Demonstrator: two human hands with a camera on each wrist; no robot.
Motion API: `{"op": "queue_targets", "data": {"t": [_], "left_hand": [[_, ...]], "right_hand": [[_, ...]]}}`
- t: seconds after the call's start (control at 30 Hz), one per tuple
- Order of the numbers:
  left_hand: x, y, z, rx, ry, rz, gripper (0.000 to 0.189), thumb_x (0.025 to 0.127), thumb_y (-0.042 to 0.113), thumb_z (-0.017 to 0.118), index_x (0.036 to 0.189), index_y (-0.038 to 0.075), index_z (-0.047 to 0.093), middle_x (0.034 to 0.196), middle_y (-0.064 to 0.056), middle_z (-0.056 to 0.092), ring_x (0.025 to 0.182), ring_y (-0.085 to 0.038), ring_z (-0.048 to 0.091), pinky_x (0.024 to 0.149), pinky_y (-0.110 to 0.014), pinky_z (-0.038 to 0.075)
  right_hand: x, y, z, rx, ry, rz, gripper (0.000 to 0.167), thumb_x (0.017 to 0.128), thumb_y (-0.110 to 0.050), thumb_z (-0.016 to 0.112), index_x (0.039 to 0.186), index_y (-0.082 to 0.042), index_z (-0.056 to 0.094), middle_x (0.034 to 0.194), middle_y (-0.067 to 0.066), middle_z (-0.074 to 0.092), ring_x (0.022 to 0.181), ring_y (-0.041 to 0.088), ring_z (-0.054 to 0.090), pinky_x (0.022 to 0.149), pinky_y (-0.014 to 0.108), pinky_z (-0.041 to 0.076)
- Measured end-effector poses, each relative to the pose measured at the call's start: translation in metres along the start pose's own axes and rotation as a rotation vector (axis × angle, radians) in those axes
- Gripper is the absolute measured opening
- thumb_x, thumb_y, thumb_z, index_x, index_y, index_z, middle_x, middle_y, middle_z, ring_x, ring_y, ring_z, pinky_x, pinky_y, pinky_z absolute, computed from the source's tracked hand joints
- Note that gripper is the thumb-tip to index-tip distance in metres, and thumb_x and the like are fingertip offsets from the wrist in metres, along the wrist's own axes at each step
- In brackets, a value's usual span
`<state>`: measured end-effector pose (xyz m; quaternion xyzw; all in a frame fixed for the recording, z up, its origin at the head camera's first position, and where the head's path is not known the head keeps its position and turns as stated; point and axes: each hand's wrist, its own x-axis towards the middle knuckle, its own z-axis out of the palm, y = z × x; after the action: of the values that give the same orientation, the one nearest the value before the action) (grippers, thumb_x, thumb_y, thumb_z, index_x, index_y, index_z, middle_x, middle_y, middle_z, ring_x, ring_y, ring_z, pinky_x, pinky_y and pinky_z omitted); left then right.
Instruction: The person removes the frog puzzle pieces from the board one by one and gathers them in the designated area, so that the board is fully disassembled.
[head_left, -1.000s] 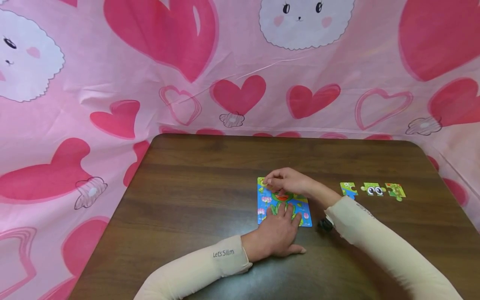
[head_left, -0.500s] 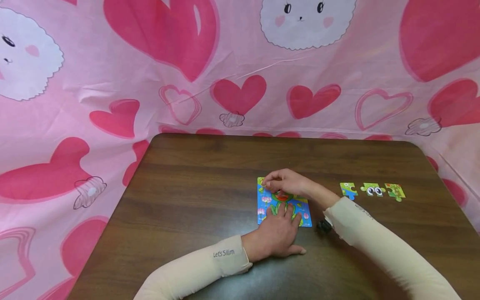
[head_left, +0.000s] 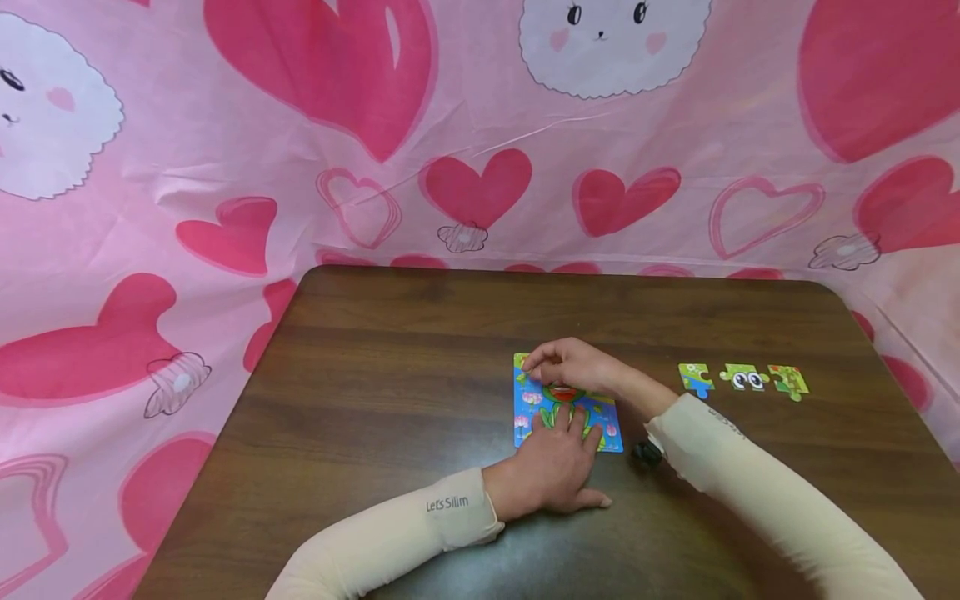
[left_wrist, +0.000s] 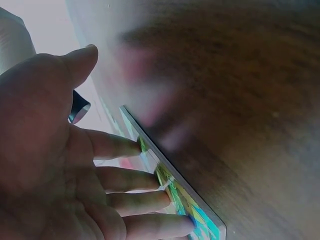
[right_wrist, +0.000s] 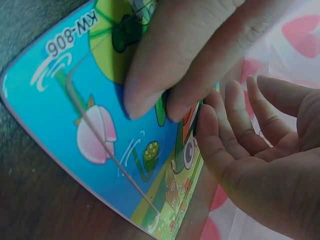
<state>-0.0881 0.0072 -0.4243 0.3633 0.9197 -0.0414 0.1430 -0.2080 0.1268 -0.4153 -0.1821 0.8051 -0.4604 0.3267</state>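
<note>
A square frog jigsaw board [head_left: 532,421], blue with pink lotus flowers, lies on the table in the head view. My left hand [head_left: 553,467] rests on its near half, with straight fingers pressing on the picture and the thumb out to the side. Over the board's far left part arches my right hand [head_left: 581,365], fingers bent, with thumb and index tips close together near the corner. I cannot tell whether those tips pinch anything. The right wrist view shows the printed board [right_wrist: 107,175] close up, with the bent right hand [right_wrist: 265,145] at its far side.
Three loose puzzle pieces lie in a row at the right: a green and blue one [head_left: 696,378], one with eyes [head_left: 745,378] and a green one with red [head_left: 788,380]. The brown table [head_left: 390,375] meets a pink heart-patterned cloth [head_left: 465,100].
My right hand's fingertips have shifted slightly left over the far left part of the board. The left hand stays where it was, and the loose pieces have not moved.
</note>
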Motion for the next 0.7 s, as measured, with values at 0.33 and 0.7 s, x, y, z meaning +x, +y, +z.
{"op": "queue_targets", "data": {"t": [0.33,0.7], "left_hand": [[0.000,-0.001,0.001,0.007,0.005,0.010,0.092,0.090,0.079,0.047,0.157,0.017,0.036,0.162,-0.015,0.036,0.150,-0.034,0.034,0.102,-0.057,0.049],[0.000,-0.001,0.001,-0.002,-0.010,0.008,0.092,0.090,0.079,0.047,0.158,0.017,0.036,0.163,-0.015,0.033,0.152,-0.035,0.032,0.103,-0.055,0.049]], "right_hand": [[0.000,-0.001,0.007,0.033,-0.022,-0.045,0.026,0.101,-0.001,0.056,0.125,0.006,0.063,0.125,0.022,0.067,0.109,0.026,0.066,0.094,0.036,0.056],[-0.001,0.001,0.012,-0.004,0.006,-0.100,0.028,0.098,0.004,0.053,0.124,0.003,0.065,0.124,0.019,0.068,0.114,0.030,0.066,0.097,0.039,0.055]]}}
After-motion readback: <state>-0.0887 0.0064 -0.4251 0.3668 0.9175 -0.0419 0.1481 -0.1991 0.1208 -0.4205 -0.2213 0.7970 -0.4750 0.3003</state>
